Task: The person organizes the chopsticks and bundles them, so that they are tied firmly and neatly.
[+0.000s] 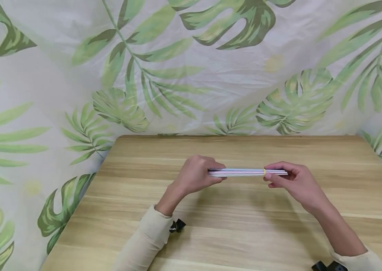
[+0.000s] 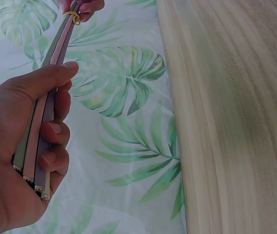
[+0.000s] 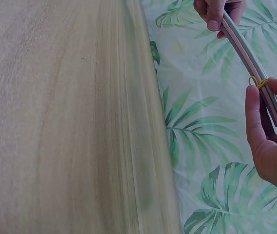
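A bundle of long, slim chopsticks in pale green, pink and purple lies level between my two hands, above the table. My left hand wraps its fingers and thumb round the thicker end; the chopsticks' butt ends show at the palm in the left wrist view. A yellow rubber band circles the bundle near the thinner end, with a small loop standing out. At that band, my right hand holds the bundle between thumb and fingers, fingertips right at the band. The thin ends pass inside the right hand.
The wooden table spreads under both hands. A leaf-patterned cloth hangs behind it and shows along its sides. Black wrist devices sit at the cuffs of both pale sleeves.
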Demonstrator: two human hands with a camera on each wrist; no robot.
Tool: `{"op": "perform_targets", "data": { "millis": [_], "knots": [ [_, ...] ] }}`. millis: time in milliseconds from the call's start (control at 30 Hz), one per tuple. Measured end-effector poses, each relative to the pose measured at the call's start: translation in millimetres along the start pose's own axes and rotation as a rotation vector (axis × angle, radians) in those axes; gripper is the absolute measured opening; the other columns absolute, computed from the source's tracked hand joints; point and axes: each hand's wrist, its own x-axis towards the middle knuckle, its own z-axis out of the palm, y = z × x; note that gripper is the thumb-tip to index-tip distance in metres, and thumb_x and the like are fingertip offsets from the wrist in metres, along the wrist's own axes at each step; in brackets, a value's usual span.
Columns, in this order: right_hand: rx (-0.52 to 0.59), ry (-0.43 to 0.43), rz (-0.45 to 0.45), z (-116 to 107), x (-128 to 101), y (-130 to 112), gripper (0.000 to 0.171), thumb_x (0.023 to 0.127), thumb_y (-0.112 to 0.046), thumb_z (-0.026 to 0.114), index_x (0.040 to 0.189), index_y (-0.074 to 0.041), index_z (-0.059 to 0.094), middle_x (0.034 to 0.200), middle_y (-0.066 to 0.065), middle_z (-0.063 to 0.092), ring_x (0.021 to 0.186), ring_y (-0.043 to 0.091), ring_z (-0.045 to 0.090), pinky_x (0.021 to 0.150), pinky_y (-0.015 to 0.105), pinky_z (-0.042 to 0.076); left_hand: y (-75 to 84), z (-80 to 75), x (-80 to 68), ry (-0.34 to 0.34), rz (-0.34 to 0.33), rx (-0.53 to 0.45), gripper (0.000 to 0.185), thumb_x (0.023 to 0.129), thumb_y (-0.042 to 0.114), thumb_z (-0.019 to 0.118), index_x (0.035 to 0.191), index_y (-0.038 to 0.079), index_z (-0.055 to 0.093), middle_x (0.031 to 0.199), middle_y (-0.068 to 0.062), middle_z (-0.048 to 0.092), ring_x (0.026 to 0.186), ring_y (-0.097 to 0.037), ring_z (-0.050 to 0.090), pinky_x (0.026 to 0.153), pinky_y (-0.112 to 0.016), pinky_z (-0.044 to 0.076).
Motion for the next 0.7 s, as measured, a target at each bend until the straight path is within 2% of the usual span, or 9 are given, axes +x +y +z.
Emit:
{"op": "perform_targets", "data": {
  "millis": [333,700],
  "knots": [
    [0.003,0.013,0.01,-1.6,-1.8,0.4,0.032,0.1,-0.015,0.078,0.125,0.004,0.072,0.1,-0.005,0.081,0.09,0.014,0.081,0.086,0.031,0.064,1.7,1.2,1.5,0.003,0.0,-0.013,0.01,0.087,0.02,0.09,0.094,0.025,0.085,0.071,0.011,0.069,0.058,0.002,0.043,0.057,-0.016,0.034],
    [0.092,0.019,-0.01,-0.8,0.1,1.3,0.029,0.096,-0.006,0.08,0.121,0.008,0.075,0.096,-0.001,0.084,0.09,0.013,0.081,0.086,0.029,0.064,3.6,2.7,1.4,0.005,-0.004,-0.04,0.01,0.087,0.018,0.09,0.096,0.022,0.086,0.074,0.009,0.073,0.058,0.002,0.045,0.057,-0.015,0.036]
  ]
}}
